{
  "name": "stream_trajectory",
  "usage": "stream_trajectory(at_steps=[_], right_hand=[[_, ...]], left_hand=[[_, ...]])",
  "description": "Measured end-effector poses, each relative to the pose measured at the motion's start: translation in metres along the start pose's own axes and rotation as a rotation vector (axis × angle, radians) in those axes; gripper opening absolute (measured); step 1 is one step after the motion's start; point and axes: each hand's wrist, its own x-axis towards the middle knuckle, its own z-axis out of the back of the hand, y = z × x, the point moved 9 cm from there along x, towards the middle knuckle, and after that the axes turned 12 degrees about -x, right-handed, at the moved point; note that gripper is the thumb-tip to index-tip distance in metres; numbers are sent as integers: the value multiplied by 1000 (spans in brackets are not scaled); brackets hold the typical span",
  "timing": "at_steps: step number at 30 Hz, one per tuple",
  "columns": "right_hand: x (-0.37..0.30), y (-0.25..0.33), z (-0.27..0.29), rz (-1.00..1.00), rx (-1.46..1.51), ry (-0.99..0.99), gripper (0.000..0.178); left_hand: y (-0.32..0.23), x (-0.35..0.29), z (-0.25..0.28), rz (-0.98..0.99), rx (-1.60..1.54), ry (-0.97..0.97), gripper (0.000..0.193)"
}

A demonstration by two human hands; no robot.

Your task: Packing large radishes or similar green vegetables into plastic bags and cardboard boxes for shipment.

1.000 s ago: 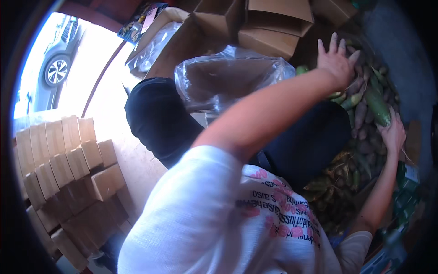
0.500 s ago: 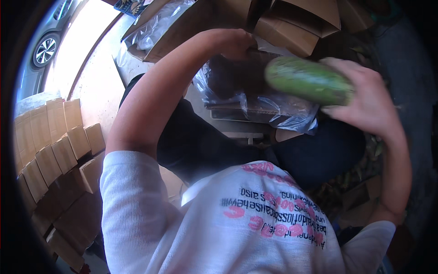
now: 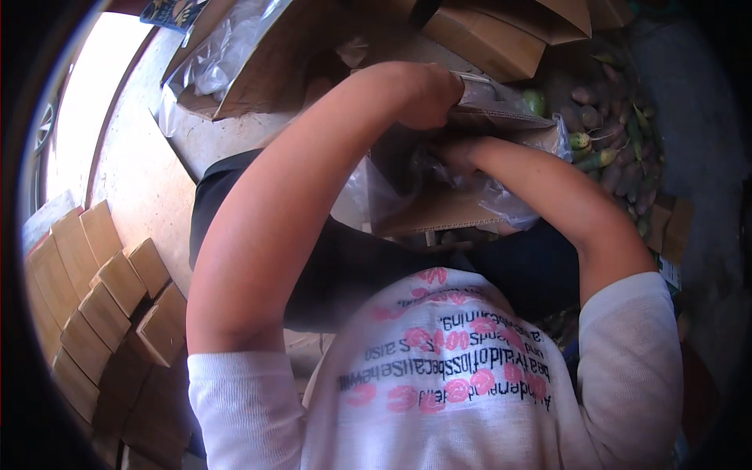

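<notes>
An open cardboard box (image 3: 439,219) lined with a clear plastic bag (image 3: 384,188) stands in front of me, between my legs. My left hand (image 3: 429,98) is closed at the box's far left rim, its fingertips partly hidden. My right hand (image 3: 457,154) reaches down into the shaded inside of the box from the right, beside the crumpled plastic. Its fingers are hidden, so what they hold, if anything, does not show. The long green gourd is not visible now.
Small brown boxes (image 3: 102,278) stand in rows at the left. A larger box (image 3: 251,70) with clear plastic is at the far left, open cartons (image 3: 493,47) at the back. Tubers and green vegetables (image 3: 619,133) lie heaped right; a round green vegetable (image 3: 535,102) sits behind the box.
My right hand, holding a long green gourd over the box's right side, has moved left and down into the box. My left hand stays at the rim. The view has shifted.
</notes>
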Motion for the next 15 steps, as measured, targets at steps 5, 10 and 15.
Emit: stream_trajectory(at_steps=[5, 10, 15], right_hand=[[-40, 29, 25, 68, -238, -129, 63], [-69, 28, 3, 263, -864, 173, 45], [-307, 5, 117, 583, -307, -571, 39]], left_hand=[[-10, 6, 11, -9, -130, -108, 36], [-23, -2, 8, -43, -60, -94, 45], [-125, -33, 30, -456, 341, -577, 58]])
